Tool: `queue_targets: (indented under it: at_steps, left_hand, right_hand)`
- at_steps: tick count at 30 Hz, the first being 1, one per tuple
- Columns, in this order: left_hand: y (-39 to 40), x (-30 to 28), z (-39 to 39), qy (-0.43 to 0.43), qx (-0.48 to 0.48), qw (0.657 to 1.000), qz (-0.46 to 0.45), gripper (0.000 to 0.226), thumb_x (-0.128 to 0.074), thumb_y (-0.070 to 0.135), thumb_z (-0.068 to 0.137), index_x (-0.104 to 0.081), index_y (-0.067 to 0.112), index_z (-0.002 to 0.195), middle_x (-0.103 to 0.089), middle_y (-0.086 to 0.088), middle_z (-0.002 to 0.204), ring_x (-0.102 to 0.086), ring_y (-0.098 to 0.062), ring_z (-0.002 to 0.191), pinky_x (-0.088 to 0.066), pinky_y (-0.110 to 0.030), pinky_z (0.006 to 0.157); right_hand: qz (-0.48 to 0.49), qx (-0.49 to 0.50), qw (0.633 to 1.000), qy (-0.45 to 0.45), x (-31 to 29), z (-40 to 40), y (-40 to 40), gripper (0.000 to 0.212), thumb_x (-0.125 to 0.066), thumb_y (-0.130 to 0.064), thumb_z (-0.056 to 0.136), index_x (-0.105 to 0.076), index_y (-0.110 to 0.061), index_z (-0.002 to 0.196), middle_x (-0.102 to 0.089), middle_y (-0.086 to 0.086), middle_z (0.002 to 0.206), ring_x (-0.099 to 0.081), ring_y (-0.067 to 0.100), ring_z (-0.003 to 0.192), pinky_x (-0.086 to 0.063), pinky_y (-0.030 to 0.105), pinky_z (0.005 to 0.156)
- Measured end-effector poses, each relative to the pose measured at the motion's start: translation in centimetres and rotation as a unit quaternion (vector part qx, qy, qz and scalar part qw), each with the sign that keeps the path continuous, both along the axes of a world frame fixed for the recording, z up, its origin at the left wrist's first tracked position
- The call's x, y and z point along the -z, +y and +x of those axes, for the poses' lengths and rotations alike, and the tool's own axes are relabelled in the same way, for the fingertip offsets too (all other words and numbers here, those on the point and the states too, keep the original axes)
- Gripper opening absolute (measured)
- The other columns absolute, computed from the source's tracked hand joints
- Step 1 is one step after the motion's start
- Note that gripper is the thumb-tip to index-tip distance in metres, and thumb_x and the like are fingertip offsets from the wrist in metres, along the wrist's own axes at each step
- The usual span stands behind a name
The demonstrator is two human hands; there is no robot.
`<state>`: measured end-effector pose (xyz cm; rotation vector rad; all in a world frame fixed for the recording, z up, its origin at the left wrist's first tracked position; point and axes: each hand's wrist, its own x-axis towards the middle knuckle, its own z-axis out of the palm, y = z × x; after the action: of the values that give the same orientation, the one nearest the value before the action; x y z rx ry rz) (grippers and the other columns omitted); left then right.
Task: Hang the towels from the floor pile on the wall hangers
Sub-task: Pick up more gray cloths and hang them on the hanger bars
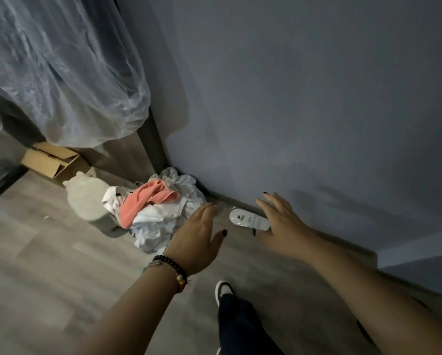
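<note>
Grey-painted wall [304, 98] fills the upper right of the frame and meets pale wood-grain plank flooring [48, 252] along a low skirting board.

Both hands reach out over that floor at mid-frame with fingers straight and slightly apart, holding nothing. The left hand [198, 235] shows dark polish on the thumbnail; its fingertips point at the edge of the towel pile [161, 208], and whether they touch the cloth cannot be told. Its wrist carries three beaded bracelets [169, 267]: one of black beads, one of pale beads, one mixed with a coloured tassel. The right hand [278, 221], also dark-nailed, hovers right of centre near the wall, its thumb just beside a white slipper [249, 219]. That one slipper lies sole-up by the skirting, smooth and oval, with small dark print too blurred to read.

The towels lie in one crumpled heap on the floor at the corner, centre-left of the frame: several white pieces I cannot count, plus one coral-pink towel draped across the top. A single pale, rounded, ribbed plastic container [86, 198] lies just left of the heap. Farther to the left sits one open cardboard box [52, 160]. A translucent plastic sheet [61, 67] hangs bunched in the upper left.

At the bottom centre, a dark trouser leg [240, 326] ends in one dark shoe with a white toe [223, 290].
</note>
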<state>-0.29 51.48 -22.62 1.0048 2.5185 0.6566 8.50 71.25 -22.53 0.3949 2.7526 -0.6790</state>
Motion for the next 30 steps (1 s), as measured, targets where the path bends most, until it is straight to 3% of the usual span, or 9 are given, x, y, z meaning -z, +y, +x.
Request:
queue_targets:
  at_steps: [4,10,19,24,30]
  left_hand:
    - [-1.4,2.5,-4.1,-0.02,-0.01,1.0,-0.016,0.058,-0.051,0.036,0.097,-0.028,0.015,0.146,-0.032,-0.002,0.152,-0.034,-0.017,0.138,-0.03,-0.023,0.108]
    - [-4.2,5.7,-12.9,-0.067,-0.078,0.994,-0.04,0.059,-0.053,0.035,0.096,-0.029,0.017,0.146,-0.032,-0.003,0.153,-0.036,-0.02,0.138,-0.033,-0.029,0.108]
    - [-8.9,8.7,-24.3,-0.092,-0.12,0.988,-0.034,0.056,-0.055,0.031,0.095,-0.033,0.015,0.144,-0.038,-0.003,0.149,-0.052,-0.018,0.121,-0.04,-0.027,0.098]
    - [-10.9,12.7,-30.2,-0.115,-0.092,0.988,-0.035,0.056,-0.054,0.031,0.095,-0.031,0.017,0.145,-0.038,-0.002,0.149,-0.042,-0.02,0.133,-0.035,-0.025,0.102]
    - [-12.2,19.3,-36.3,-0.135,-0.063,0.987,-0.066,0.058,-0.053,0.03,0.095,-0.028,0.016,0.146,-0.038,-0.003,0.149,-0.042,-0.02,0.132,-0.037,-0.028,0.102]
  right_hand:
    - [-0.01,-0.021,1.0,-0.01,3.0,-5.1,-1.2,0.073,-0.053,-0.037,0.095,-0.013,-0.015,0.152,0.001,0.003,0.16,0.007,0.019,0.148,-0.011,0.037,0.118]
    - [-0.037,-0.042,0.997,-0.051,6.6,-15.1,-3.2,0.073,-0.05,-0.038,0.096,-0.011,-0.017,0.153,0.002,0.002,0.161,0.005,0.018,0.148,-0.009,0.034,0.118]
    - [-0.08,-0.062,0.992,-0.077,8.4,-28.5,-7.6,0.06,-0.052,-0.028,0.095,-0.025,-0.015,0.147,-0.013,0.002,0.156,-0.012,0.02,0.144,-0.023,0.033,0.112]
    - [-0.093,0.002,0.991,-0.1,12.3,-33.6,-9.9,0.061,-0.055,-0.029,0.094,-0.028,-0.013,0.146,-0.018,0.005,0.154,-0.02,0.023,0.142,-0.026,0.033,0.111]
    - [-0.163,0.166,0.97,-0.069,18.4,-37.7,-11.6,0.051,-0.061,-0.018,0.09,-0.044,-0.013,0.138,-0.038,0.005,0.14,-0.038,0.019,0.131,-0.026,0.014,0.09]
